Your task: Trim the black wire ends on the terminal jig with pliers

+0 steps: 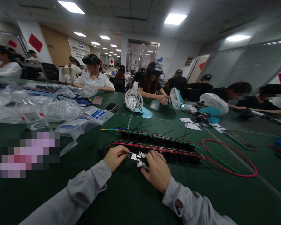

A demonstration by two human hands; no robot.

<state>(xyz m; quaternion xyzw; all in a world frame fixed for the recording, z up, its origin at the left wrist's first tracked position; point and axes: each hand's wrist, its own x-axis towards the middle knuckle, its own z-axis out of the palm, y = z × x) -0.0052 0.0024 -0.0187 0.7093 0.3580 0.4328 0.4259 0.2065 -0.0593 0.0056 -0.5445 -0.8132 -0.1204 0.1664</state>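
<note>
My left hand [115,157] is closed in a pinch on the left end of a small crumpled, shiny white-and-clear plastic piece [134,155]. My right hand [157,170] is curled at the other side of that piece, with a whitish bit between thumb and fingers; its exact kind is too blurred to make out. Just beyond both hands lies a long black wire assembly with a red cable [178,151]. Behind it runs a second, similar one with a green wire [160,136]. Thin black cable ties stick out of both.
Clear plastic bags [61,107] and a water bottle [31,111] are at the left. A phone [110,107] and a white fan [134,100] stand farther back. A red cable loop [255,165] spreads to the right. Across the green table [121,200], a co-worker handles another fan [175,98].
</note>
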